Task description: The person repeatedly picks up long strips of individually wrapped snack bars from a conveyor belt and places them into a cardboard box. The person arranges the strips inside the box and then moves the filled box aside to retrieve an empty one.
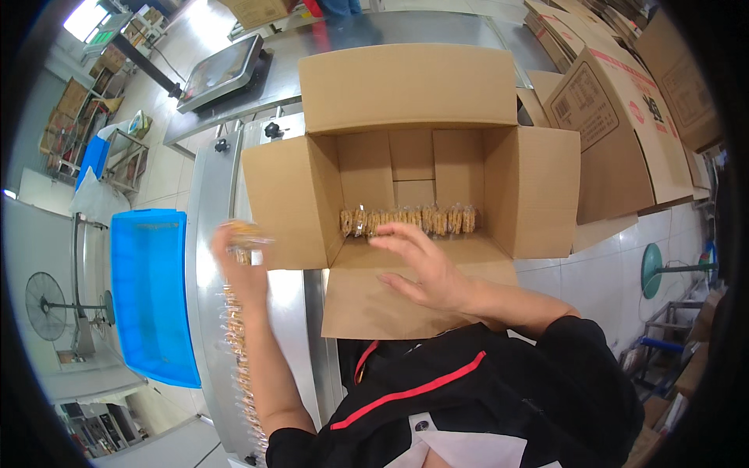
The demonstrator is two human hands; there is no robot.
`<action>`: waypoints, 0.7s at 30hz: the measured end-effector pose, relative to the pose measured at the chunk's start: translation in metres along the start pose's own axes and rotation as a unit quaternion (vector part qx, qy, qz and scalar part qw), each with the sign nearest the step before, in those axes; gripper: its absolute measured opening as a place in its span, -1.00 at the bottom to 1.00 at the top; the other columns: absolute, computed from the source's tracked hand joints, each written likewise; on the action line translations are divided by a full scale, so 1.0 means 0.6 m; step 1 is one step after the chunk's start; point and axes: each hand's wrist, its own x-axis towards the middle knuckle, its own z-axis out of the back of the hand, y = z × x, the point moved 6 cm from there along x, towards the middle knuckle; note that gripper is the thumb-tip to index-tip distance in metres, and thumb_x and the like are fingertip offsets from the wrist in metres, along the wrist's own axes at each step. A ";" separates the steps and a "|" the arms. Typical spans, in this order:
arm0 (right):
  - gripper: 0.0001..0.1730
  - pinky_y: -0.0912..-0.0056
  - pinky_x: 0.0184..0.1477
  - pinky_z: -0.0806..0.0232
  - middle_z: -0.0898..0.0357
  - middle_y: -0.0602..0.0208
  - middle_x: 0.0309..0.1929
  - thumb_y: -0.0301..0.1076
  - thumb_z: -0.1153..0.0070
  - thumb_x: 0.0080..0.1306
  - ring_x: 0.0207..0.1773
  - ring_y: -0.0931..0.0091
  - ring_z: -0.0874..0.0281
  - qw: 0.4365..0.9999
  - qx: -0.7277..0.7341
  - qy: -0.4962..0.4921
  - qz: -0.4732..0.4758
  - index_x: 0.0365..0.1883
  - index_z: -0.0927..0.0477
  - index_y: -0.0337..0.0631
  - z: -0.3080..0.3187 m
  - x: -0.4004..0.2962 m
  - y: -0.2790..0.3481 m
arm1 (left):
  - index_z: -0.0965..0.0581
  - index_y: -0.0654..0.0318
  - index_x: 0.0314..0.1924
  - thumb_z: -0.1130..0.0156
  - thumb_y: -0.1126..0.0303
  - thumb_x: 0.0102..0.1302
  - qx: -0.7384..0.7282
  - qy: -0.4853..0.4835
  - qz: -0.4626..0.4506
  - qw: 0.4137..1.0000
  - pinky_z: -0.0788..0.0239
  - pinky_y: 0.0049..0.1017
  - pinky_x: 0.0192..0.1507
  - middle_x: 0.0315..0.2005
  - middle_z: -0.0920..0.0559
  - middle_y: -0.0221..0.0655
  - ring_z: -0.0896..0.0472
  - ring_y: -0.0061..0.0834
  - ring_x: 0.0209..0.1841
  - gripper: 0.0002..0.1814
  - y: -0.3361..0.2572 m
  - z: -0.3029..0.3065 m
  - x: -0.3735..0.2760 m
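An open cardboard box (409,88) stands before me with its flaps folded out. Inside it, a single row of clear-wrapped, golden-brown snack packets (436,221) is lined up on edge. My right hand (430,272) is over the near flap, fingers apart and holding nothing, its fingertips in front of the row in this view. To the left, my left hand (243,272) grips wrapped snacks (248,233), blurred; how many cannot be made out. Below that hand, a long line of similar packets (237,345) runs along a metal conveyor (213,292), partly hidden by my forearm.
A blue plastic crate (149,292) sits left of the conveyor. Beyond the box, a platform scale (222,73) rests on a steel table (374,35). Printed cartons (620,128) are stacked at the right. A black knob (272,130) rises beside the box's left flap.
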 end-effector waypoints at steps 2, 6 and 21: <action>-0.17 -0.02 0.48 -0.30 -0.35 -0.01 0.49 -0.48 -0.40 0.28 0.50 -0.01 -0.37 1.000 -0.007 -0.016 0.009 0.52 -0.37 -0.15 0.014 0.028 0.021 | -0.40 0.22 0.33 -0.61 0.61 0.07 -0.061 0.116 -0.121 0.984 -0.40 -0.14 0.38 0.29 -0.55 -0.07 -0.53 -0.06 0.37 -0.17 -0.119 -0.069 -0.059; -0.10 0.06 0.47 -0.36 -0.41 0.00 0.48 -0.50 -0.38 0.24 0.50 0.07 -0.42 0.981 -0.013 0.183 -0.055 0.55 -0.31 -0.18 0.039 0.025 -0.026 | -0.30 0.10 0.47 -0.66 0.62 -0.06 -0.222 0.247 -0.117 0.936 -0.39 -0.08 0.44 0.38 -0.45 0.00 -0.47 0.10 0.40 0.07 -0.258 -0.164 -0.094; 0.08 -0.06 0.46 -0.27 -0.45 0.00 0.42 -0.07 -0.59 0.01 0.45 0.15 -0.45 0.676 -0.560 0.419 -0.232 0.49 -0.41 -0.22 0.070 -0.009 -0.294 | -0.46 0.01 0.48 -0.57 0.18 0.20 0.310 0.095 0.225 0.919 0.02 0.14 0.51 0.48 -0.33 0.05 -0.25 0.13 0.52 -0.17 0.079 0.117 -0.187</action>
